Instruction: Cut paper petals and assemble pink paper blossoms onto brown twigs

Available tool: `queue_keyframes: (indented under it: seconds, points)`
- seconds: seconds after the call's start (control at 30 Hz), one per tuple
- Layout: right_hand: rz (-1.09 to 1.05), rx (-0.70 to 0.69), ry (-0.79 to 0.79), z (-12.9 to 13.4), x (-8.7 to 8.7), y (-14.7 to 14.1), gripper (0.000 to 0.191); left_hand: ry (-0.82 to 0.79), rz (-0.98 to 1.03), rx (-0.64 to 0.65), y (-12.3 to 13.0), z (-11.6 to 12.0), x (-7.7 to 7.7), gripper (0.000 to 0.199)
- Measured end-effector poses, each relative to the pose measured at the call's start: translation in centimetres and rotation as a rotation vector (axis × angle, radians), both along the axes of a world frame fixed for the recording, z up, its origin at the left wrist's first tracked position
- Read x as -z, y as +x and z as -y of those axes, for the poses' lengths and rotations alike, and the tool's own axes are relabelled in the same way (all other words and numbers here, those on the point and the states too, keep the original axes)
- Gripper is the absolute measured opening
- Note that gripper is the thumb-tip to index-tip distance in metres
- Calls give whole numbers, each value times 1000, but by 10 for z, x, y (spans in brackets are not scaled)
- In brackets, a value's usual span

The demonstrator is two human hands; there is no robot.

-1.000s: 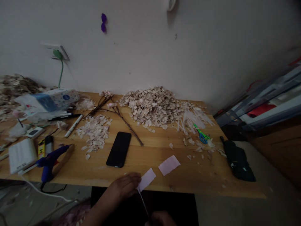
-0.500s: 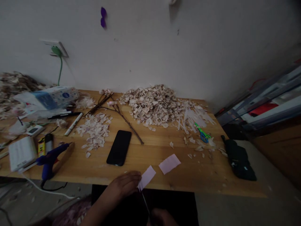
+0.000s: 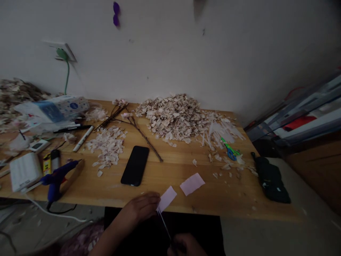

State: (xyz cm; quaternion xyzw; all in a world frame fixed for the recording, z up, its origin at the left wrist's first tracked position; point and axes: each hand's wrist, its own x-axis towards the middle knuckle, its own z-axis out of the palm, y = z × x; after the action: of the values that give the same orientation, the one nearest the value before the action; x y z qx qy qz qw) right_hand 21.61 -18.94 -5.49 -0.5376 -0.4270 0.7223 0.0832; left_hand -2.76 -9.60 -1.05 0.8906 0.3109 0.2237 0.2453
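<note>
My left hand (image 3: 145, 207) pinches the left end of a small pink paper strip (image 3: 167, 198) over the table's front edge. In my right hand (image 3: 185, 245), low in the view, are scissors (image 3: 165, 224) whose thin blades reach up to the strip's lower left end. Dark handles are mostly covered by my fingers. How far apart the blades are is hard to make out. A second pink paper piece (image 3: 192, 184) lies flat on the table just right of the held strip.
A black phone (image 3: 135, 166) lies left of centre, with loose petals (image 3: 109, 145) and a twig (image 3: 146, 140) behind it. A large petal heap (image 3: 176, 117) sits by the wall. Green-blue scissors (image 3: 229, 149) and a dark pouch (image 3: 271, 181) are right; a blue glue gun (image 3: 57, 177) is left.
The view has shifted very slightly. My right hand and the scissors show a little more clearly and have moved slightly up; my left hand still holds the pink strip in the same place.
</note>
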Motion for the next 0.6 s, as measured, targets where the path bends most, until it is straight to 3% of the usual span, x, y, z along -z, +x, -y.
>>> queue_keyframes:
  seconds: [0.27, 0.6]
  points:
    - [111, -19, 41, -2, -7, 1, 12, -15, 11, 0, 2, 0, -5, 22]
    - [31, 5, 22, -2, -10, 4, 11, -6, 23, -11, 2, 0, -6, 24]
